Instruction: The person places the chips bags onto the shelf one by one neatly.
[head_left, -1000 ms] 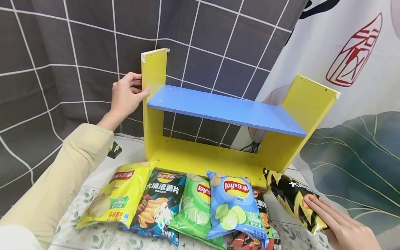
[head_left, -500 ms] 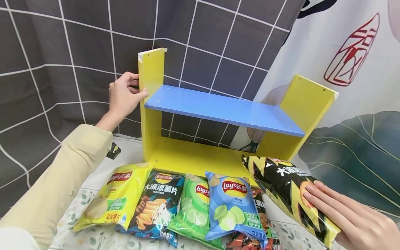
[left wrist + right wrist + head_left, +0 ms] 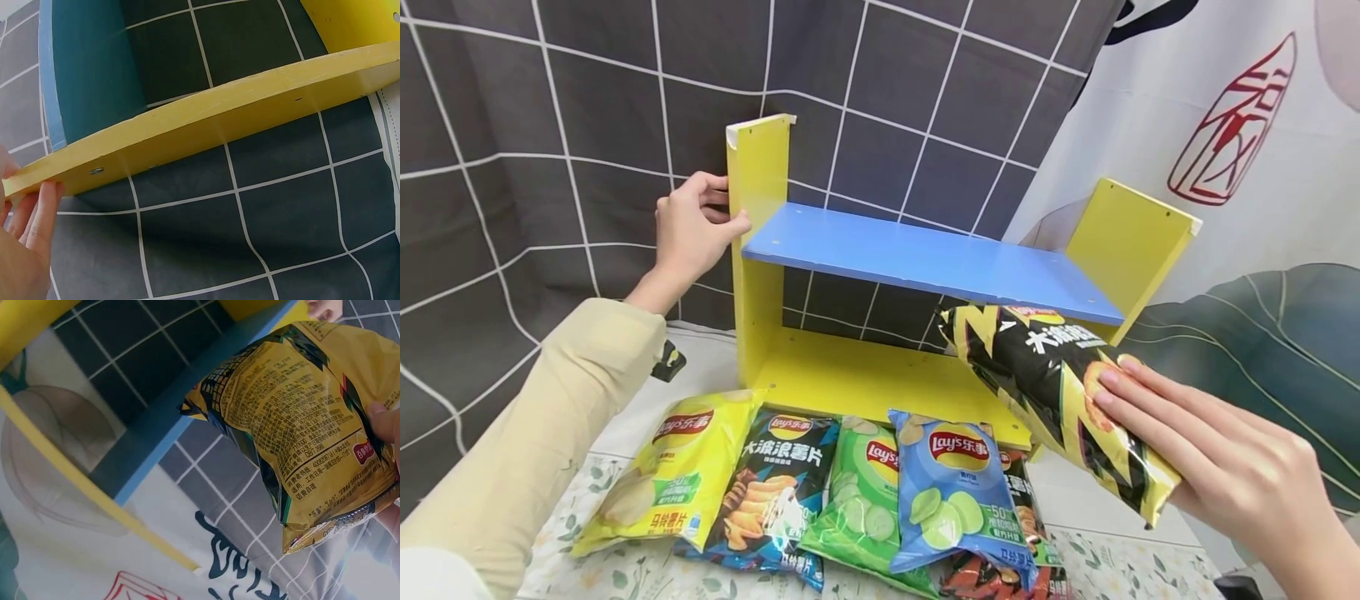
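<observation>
My left hand (image 3: 688, 225) grips the left upright of a yellow shelf unit (image 3: 758, 175), thumb at its front edge and fingers on its outer side; the left wrist view shows the fingertips on the yellow panel (image 3: 206, 119). My right hand (image 3: 1232, 458) holds a black and gold bag of chips (image 3: 1060, 392), fingers on its printed front. In the right wrist view the thumb lies on the text-covered back of the chip bag (image 3: 294, 419). The bag hangs tilted before the right end of the blue middle shelf (image 3: 925, 254), overlapping its front edge in the head view.
Before the unit lie several chip bags: a yellow bag (image 3: 670, 475), a dark blue bag (image 3: 775, 492), a green bag (image 3: 865, 492) and a light blue bag (image 3: 958, 492), partly covering red-black bags (image 3: 1018, 483). Behind hangs a grey checked cloth (image 3: 880, 83).
My right hand has raised the black and gold chip bag and brought it leftward, from beside the unit to before the blue shelf. The left hand keeps its grip on the upright.
</observation>
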